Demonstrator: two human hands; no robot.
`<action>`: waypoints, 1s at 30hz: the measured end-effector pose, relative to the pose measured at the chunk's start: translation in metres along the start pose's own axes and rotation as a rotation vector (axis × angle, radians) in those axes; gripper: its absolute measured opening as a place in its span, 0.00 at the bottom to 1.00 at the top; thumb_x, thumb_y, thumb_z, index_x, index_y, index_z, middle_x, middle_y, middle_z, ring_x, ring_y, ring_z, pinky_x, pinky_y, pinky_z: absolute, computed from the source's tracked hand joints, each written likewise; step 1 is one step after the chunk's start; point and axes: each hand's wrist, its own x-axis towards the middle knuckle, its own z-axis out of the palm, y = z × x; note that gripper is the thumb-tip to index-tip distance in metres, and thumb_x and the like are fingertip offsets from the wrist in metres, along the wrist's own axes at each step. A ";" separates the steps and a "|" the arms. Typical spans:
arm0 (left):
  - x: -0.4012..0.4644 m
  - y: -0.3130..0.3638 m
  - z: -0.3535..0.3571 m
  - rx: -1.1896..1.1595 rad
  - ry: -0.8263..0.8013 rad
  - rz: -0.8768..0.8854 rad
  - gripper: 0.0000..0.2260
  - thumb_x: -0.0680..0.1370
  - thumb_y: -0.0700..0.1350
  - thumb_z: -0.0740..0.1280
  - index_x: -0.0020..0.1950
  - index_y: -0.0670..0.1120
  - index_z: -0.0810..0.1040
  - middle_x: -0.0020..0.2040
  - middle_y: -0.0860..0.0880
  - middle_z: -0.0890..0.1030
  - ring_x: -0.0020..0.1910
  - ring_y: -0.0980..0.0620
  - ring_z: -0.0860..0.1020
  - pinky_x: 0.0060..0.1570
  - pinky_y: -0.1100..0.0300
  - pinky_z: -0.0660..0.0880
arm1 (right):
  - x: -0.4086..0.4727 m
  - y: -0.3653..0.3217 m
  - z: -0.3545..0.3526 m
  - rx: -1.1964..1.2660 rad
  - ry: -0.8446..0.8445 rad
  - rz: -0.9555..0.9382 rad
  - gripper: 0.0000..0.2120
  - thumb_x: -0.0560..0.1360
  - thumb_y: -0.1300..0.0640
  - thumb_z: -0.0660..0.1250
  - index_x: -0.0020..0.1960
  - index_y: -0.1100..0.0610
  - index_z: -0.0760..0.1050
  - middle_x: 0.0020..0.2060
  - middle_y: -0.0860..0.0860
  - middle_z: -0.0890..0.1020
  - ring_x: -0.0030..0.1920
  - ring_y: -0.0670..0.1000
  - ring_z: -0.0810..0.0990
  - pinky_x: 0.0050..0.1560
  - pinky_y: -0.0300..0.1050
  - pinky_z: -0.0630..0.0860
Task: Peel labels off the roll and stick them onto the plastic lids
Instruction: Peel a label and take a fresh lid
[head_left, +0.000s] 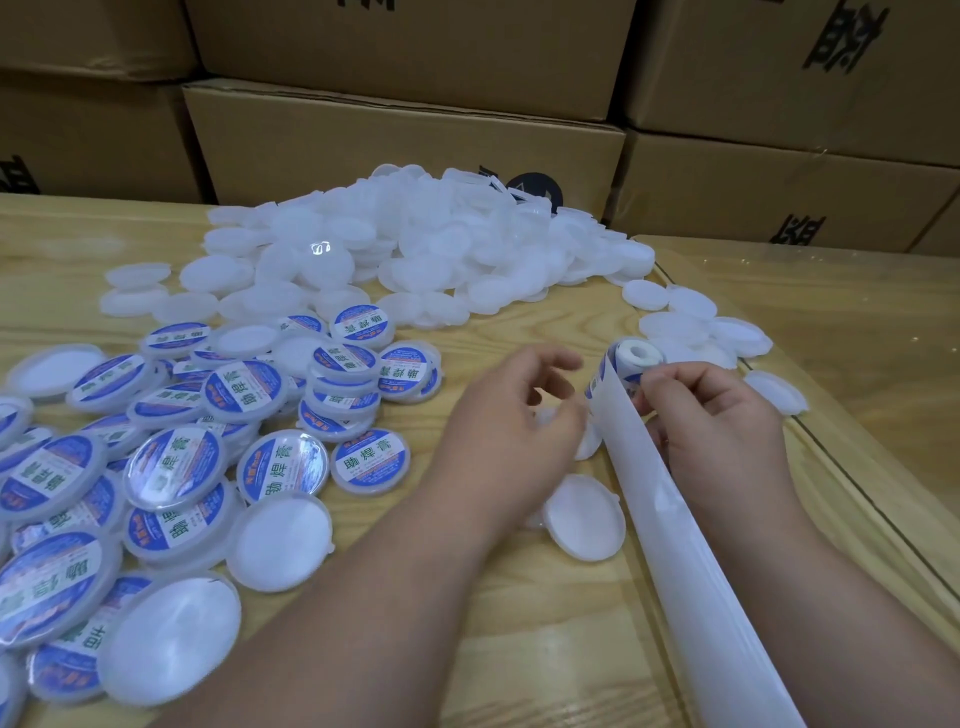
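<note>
Blue-white lid labels (370, 462) read 助焊膏.

Table (519, 649): pale wood with visible grain, under a clear glossy sheet.
Bare lids (415, 244): translucent white plastic, smooth, softly matt.
Labelled lids (244, 389): same plastic, topped with shiny printed blue-and-white stickers.
Backing strip (691, 561): slick white paper, glossy, trailing below the right fingers (670, 384).
Boxes (405, 135): brown matt cardboard.

label roll (626, 364) upright, plain lids (415, 244) heaped
</note>
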 end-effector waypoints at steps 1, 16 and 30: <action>-0.002 -0.001 0.002 0.180 -0.056 0.028 0.10 0.73 0.54 0.66 0.54 0.63 0.77 0.51 0.64 0.80 0.55 0.59 0.75 0.59 0.55 0.73 | 0.001 0.000 0.000 -0.028 0.000 -0.005 0.08 0.76 0.55 0.71 0.39 0.52 0.82 0.29 0.49 0.81 0.25 0.47 0.75 0.25 0.39 0.72; -0.002 0.003 0.000 0.373 -0.110 -0.044 0.25 0.69 0.55 0.75 0.65 0.63 0.76 0.56 0.61 0.79 0.62 0.55 0.74 0.65 0.50 0.72 | 0.011 0.009 -0.002 -0.231 -0.143 0.002 0.04 0.74 0.52 0.76 0.44 0.51 0.83 0.33 0.46 0.81 0.33 0.43 0.78 0.35 0.40 0.74; 0.005 -0.004 -0.006 -0.121 0.101 -0.070 0.11 0.80 0.47 0.70 0.61 0.57 0.79 0.40 0.60 0.80 0.38 0.65 0.77 0.42 0.71 0.74 | 0.009 0.001 -0.006 -0.199 -0.300 0.125 0.20 0.64 0.52 0.65 0.54 0.48 0.83 0.37 0.51 0.84 0.33 0.46 0.78 0.37 0.43 0.72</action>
